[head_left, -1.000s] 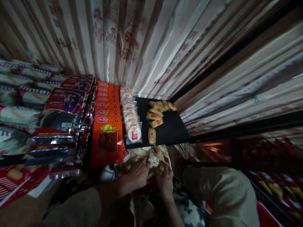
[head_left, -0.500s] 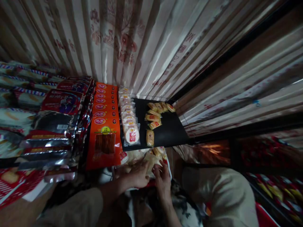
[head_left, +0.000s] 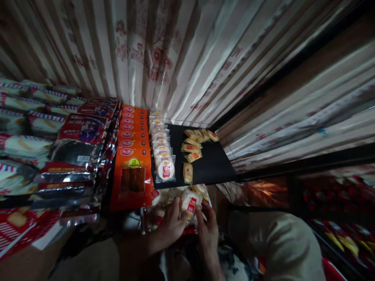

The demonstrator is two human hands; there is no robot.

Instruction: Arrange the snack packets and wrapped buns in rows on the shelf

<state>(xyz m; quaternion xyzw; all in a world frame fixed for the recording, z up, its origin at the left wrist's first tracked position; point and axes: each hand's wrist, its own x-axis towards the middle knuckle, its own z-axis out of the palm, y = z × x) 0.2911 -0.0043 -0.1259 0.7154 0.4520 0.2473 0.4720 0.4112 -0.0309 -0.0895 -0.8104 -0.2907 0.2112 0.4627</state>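
Observation:
Low in the middle, a pale round wrapped pastry (head_left: 187, 201) with a red label is held between both hands, tilted label side up. My left hand (head_left: 173, 222) has its fingers closed at the packet's left edge. From the right, the thumb and fingers of my right hand (head_left: 207, 224) pinch the other edge. Beneath them a red and white container (head_left: 191, 231) holds more wrapped pastries. Just beyond, a row of similar round wrapped pastries (head_left: 164, 156) overlaps on a black shelf (head_left: 211, 162), beside several small yellow wrapped cakes (head_left: 188, 173).
Orange snack bags (head_left: 131, 156) stand fanned left of the round pastries. Dark red bags (head_left: 82, 130) and white bread packets (head_left: 26, 144) lie further left. A pleated printed curtain (head_left: 164, 50) hangs behind, and a black bar (head_left: 272, 78) crosses at right. Two knees flank the container.
The packet has been raised and turned so its red label shows. Both hands have closed on it from either side. The view has shifted slightly.

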